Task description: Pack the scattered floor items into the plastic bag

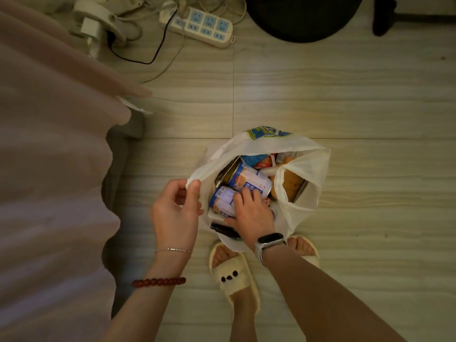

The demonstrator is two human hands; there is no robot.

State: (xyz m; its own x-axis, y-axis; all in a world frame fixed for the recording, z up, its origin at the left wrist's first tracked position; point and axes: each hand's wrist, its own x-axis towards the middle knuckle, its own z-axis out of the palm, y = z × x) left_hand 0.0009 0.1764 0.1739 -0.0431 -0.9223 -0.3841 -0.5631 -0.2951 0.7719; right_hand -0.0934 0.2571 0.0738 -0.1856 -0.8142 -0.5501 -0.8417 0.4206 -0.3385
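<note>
A white plastic bag point(306, 166) stands open on the floor in front of my feet. Inside lie two white-and-blue cans point(249, 180), a blue and red snack packet point(259, 160), an orange packet point(292, 185) and a black item point(223, 229) near the front rim. My left hand point(176, 213) pinches the bag's left handle between thumb and fingers. My right hand point(251, 213), with a watch on the wrist, reaches into the bag with its fingers resting on the cans. Whether it grips anything is hidden.
Pink bedding point(54, 169) fills the left side. A power strip point(204, 27) with tangled cables lies at the back, beside a black round base point(303, 18). My feet in cream slippers point(234, 275) stand just behind the bag. Bare wood-look floor extends to the right.
</note>
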